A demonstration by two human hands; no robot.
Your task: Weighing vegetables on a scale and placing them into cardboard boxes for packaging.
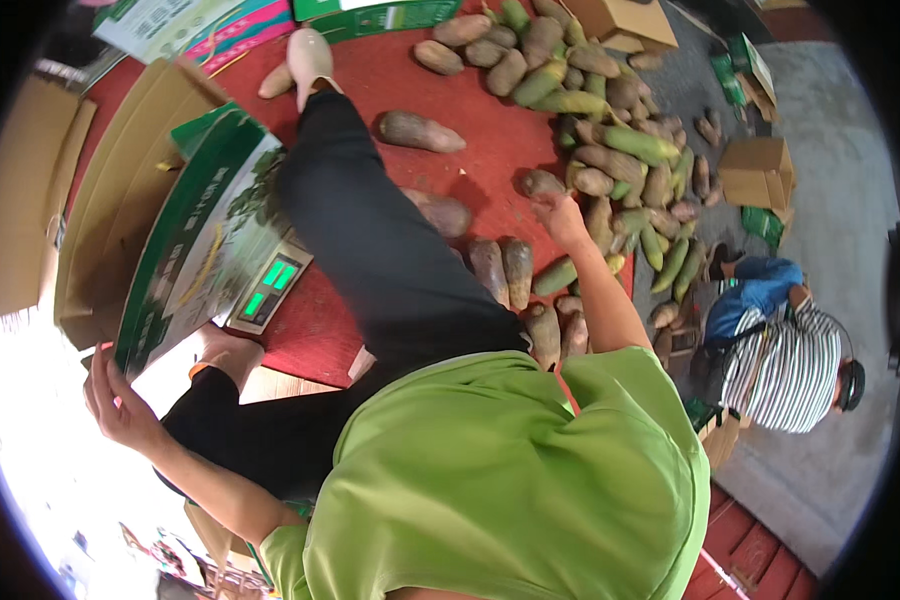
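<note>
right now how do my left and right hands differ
Your left hand is at the lower corner of the green-and-white carton, while your right hand holds a brownish gourd. The left hand's fingers are loosely spread; the right hand's are curled at the gourd. Both hands are bare.

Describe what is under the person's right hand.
Part of a brown vegetable shows past the right hand, with red mat beside it. The part the hand covers and the underside cannot be seen.
</note>
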